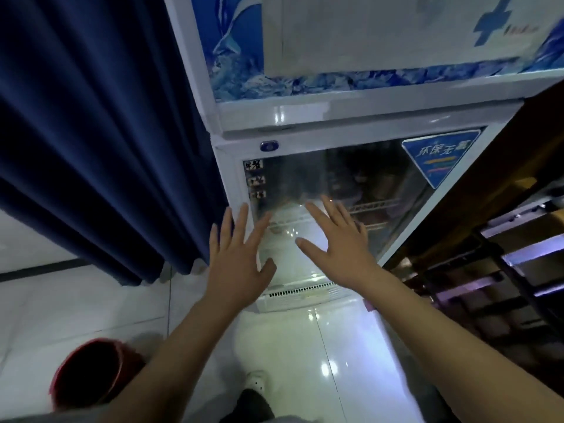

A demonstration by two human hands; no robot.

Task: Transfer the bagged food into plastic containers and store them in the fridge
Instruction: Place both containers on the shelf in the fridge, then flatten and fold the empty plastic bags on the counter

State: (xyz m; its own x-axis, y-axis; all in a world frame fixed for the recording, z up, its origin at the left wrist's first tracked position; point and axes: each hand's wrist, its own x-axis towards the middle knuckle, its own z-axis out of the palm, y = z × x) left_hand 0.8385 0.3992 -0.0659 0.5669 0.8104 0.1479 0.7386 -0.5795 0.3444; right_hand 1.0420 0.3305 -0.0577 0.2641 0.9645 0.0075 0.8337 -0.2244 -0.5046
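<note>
A white display fridge with blue wave graphics stands straight ahead. Its lower glass door is closed, and wire shelves with dim, unclear items show behind the glass. My left hand is stretched out flat with fingers spread in front of the door's left edge. My right hand is also flat with fingers spread, over the middle of the glass. Neither hand holds anything. I cannot tell whether the palms touch the glass. No bags or plastic containers are visible outside the fridge.
A dark blue curtain hangs at the left of the fridge. A red bucket stands on the white tiled floor at the lower left. Dark wooden furniture and a metal rack fill the right side. My shoe shows below.
</note>
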